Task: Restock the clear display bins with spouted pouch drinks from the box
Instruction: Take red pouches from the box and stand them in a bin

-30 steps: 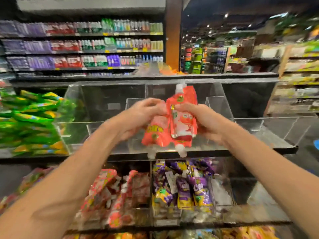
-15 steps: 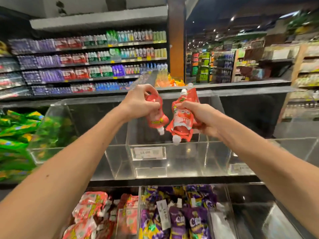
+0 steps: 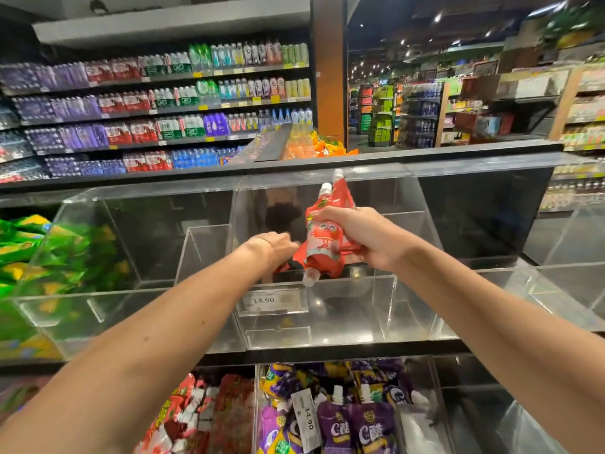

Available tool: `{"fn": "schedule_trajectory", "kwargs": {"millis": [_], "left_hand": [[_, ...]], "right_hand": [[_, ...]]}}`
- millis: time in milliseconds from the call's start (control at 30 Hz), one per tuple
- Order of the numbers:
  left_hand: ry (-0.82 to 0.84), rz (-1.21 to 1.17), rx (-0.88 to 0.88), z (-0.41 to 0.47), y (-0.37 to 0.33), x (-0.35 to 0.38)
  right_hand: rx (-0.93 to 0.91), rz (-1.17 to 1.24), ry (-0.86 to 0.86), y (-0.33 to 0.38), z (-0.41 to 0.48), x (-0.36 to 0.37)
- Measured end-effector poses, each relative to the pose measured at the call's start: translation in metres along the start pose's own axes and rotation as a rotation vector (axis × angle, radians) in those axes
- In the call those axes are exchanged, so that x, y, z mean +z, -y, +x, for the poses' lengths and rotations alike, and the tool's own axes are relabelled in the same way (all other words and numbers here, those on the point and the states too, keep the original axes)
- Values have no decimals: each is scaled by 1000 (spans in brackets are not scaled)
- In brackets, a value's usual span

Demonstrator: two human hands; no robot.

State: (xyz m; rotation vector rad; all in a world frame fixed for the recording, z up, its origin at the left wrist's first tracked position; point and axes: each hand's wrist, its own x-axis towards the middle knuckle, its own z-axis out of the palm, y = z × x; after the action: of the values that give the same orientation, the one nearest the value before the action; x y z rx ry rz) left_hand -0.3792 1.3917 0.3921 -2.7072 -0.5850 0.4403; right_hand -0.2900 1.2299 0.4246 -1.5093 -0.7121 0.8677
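Head view: the right hand has its fingers wrapped round a bunch of red spouted pouches, held over the middle clear bin near centre. The left hand, at 9 o'clock of the pouches, dips into that bin. Its fingers are blurred, so I cannot tell their grip. Purple pouches lie at 6 o'clock and green packs at 9 o'clock.

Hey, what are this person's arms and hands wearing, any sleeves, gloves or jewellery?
Nothing visible: both forearms are bare to the frame's edge, no sleeves. The left hand and right hand have no gloves, and no watch, bracelet or ring shows.
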Motion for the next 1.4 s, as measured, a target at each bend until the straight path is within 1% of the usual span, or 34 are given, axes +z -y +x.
{"fn": "schedule_trajectory", "kwargs": {"millis": [233,333,400,467,500,533,633,700,833,933,1000,1100,1167,1233,1300,1400], "left_hand": [[102,21,-1,-5,-6,5],[127,53,28,-8,-7,12],[169,4,20,-13,-3,10],[229,-99,25,-16,4,6],[205,-159,43,-18,8,2],[128,-249,58,-21,12,-2],[-194,-675,82,-41,19,-12],[-323,-839,138,-59,16,-16],[-489,-1091,217,-77,8,-14],[-555,-1126,209,-83,11,-5],[-584,-1158,244,-86,12,0],[-573,-1149,271,-86,13,1],[-528,-1047,233,-85,11,2],[-499,-881,170,-81,8,2],[-404,-687,62,-74,6,-3],[-195,-407,-108,-55,4,-5]], "right_hand": [[0,-16,-10,-7,5,0],[0,-14,-11,-7,5,1],[4,-10,-12,-7,5,0],[23,-6,-11,-7,4,-2],[36,-2,-10,-6,3,-2],[48,14,-9,-5,2,-3],[117,132,34,1,-4,-4],[164,200,102,6,-8,-1],[226,333,199,10,-9,4],[288,402,219,5,-5,5],[317,420,229,2,-3,5],[318,388,196,0,-3,6],[264,268,122,1,1,4],[190,119,-16,1,7,3],[136,32,-164,0,12,6],[60,20,-286,-10,22,13]]}}
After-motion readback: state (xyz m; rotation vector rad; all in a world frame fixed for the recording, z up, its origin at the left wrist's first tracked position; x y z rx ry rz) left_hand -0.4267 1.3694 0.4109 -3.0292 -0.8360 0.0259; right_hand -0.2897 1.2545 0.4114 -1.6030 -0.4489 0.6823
